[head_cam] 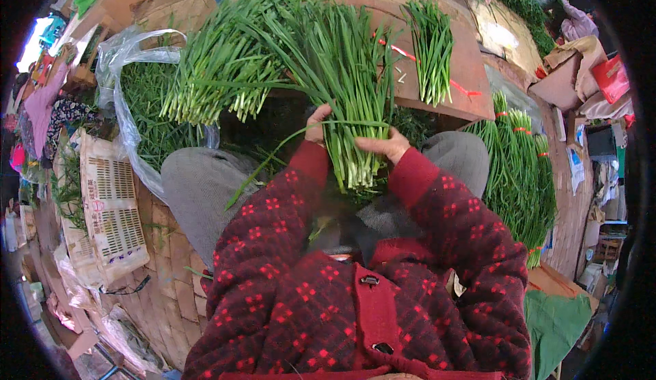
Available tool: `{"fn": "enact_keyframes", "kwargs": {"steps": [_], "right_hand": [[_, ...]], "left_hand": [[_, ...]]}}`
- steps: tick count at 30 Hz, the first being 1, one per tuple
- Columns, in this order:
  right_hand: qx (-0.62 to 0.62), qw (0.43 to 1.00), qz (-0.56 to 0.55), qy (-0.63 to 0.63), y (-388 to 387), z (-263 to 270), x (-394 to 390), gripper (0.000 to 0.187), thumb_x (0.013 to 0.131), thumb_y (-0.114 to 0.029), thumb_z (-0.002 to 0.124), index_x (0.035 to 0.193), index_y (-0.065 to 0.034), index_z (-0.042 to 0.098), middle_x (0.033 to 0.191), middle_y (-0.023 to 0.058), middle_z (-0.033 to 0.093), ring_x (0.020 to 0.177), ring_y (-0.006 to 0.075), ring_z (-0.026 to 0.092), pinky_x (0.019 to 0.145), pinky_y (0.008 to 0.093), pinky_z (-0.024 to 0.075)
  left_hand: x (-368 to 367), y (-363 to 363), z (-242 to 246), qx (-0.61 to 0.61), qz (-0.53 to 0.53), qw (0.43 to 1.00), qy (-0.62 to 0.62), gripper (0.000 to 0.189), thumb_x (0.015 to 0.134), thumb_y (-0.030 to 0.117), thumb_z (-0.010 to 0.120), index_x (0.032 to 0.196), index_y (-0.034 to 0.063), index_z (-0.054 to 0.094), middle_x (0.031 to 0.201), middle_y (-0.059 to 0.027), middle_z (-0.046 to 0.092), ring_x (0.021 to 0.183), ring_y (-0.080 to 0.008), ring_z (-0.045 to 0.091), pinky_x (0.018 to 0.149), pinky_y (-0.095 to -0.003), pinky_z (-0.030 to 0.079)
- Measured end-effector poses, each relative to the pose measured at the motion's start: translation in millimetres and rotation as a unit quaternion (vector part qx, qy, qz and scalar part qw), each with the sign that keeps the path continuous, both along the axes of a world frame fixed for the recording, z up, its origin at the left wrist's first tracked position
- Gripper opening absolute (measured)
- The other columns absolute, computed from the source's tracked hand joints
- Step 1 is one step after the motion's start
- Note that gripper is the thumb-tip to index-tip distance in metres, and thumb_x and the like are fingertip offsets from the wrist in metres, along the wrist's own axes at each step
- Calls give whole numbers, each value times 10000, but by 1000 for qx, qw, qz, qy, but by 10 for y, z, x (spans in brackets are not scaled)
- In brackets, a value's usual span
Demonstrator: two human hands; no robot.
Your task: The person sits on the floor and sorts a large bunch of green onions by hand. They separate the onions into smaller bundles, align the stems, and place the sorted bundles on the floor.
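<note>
Both my hands hold a thick bunch of green garlic chives (353, 83) over my lap, its pale cut ends pointing down towards me. My left hand (319, 123) grips the bunch from its left side, fingers partly hidden behind it. My right hand (385, 144) lies across the stems near the lower right, thumb over the front. A long leaf lies crosswise over the stems beside my thumb. Loose chives (220, 62) are heaped on the board at the left. A smaller bunch (433, 52) rests on the brown board (474, 80) at the right, beside red ties (405, 52).
At the left stand an open clear plastic bag (120, 67) of greens and a white slatted plastic crate (113, 211). Bundles of chives with red ties (517, 175) lie at the right. Green cloth (556, 323) is at the lower right.
</note>
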State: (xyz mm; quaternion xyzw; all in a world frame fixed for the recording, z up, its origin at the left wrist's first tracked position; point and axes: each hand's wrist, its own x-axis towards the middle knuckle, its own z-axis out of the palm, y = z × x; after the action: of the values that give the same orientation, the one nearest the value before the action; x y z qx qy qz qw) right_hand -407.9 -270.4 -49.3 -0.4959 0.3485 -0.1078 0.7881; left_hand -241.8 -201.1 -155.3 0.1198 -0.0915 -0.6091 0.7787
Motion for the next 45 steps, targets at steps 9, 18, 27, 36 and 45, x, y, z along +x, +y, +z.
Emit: {"fn": "enact_keyframes", "kwargs": {"steps": [9,18,27,36,45], "right_hand": [[124,990,-9,69,-347,-109,19,339,813,-293,610,1092,-101,605,958,61,648,882,212,625,762,422,526],[-236,968,77,40,-383,-201,157,518,802,-336,707,1148,31,586,1048,95,666,949,176,618,870,317,470],[80,996,-31,16,-420,-249,176,498,947,-511,422,1229,-124,559,1020,83,660,841,188,653,744,399,542],[38,999,23,-11,-304,-243,292,570,756,-368,781,1157,-12,588,1064,96,658,938,200,646,826,353,515],[133,987,60,-70,-202,38,303,513,762,-256,784,1181,-26,596,1086,92,660,937,202,639,877,344,486]], "left_hand": [[58,7,-73,111,11,993,27,368,894,241,485,1155,10,603,1072,-183,658,950,-323,653,854,-482,529],[68,33,131,92,-50,991,84,391,851,217,519,1154,-20,585,1093,-199,645,953,-329,652,867,-481,529],[44,44,208,143,-6,988,52,408,802,183,570,1169,5,593,1124,-174,639,994,-325,634,926,-479,489],[142,0,285,200,-86,976,28,309,884,265,595,1096,41,620,989,-131,675,865,-275,665,770,-453,556],[-118,-32,968,105,0,981,-163,867,837,756,344,1324,50,471,1228,-115,581,1042,-244,599,886,-398,503]]}}
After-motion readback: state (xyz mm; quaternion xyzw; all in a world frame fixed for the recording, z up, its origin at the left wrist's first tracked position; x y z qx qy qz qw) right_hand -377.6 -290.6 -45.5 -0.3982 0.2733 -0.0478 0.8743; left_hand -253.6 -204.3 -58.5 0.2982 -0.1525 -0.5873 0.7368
